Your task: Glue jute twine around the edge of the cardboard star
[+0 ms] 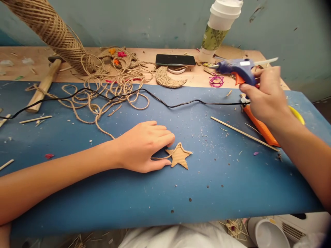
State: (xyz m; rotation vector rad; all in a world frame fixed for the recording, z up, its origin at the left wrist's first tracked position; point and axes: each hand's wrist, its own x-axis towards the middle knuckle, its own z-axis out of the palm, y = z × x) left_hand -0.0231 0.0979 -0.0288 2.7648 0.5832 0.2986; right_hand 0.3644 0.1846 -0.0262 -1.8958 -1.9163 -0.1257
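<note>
Blue tabletop [103, 193] fills the frame. At upper left, one twine spool [51, 31]. Upper right, the right hand [269, 94] grips the one glue gun [236, 70]. At centre, the left hand [144, 146] lies loose, fingertips pinning one cardboard star [179, 156] being edged with twine; gluing looks next, needing the nozzle brought over.

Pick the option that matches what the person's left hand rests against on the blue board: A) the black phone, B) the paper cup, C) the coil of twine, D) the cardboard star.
D: the left hand lies flat on the blue board with its fingertips against the cardboard star, while the right hand holds the glue gun farther back.
</note>
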